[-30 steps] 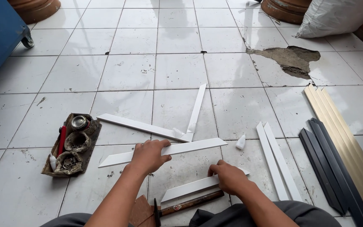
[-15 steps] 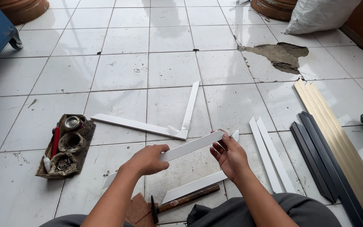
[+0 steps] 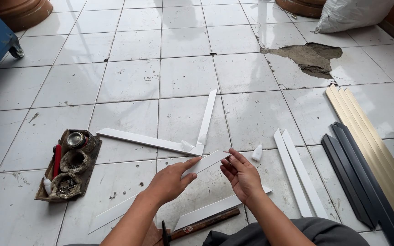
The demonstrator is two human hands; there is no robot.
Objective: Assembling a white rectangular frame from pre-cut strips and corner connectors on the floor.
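A long white strip point(image 3: 160, 189) is held above the tiled floor point(image 3: 128, 82) — the left hand point(image 3: 169, 182) is closed around its middle, and its upper end is pinched by the right hand point(image 3: 241, 175). Beyond the hands a white L-shaped frame point(image 3: 178, 136) is laid flat, with wide bare tiles toward the floor's far edge. Two white strips point(image 3: 297, 173), dark strips point(image 3: 352, 177) and tan strips point(image 3: 375, 141) are ranged along the right edge (their near ends are cut off). A hammer point(image 3: 197, 227) is partly hidden at the near edge — a cluttered tray point(image 3: 69, 164) is set at the left.
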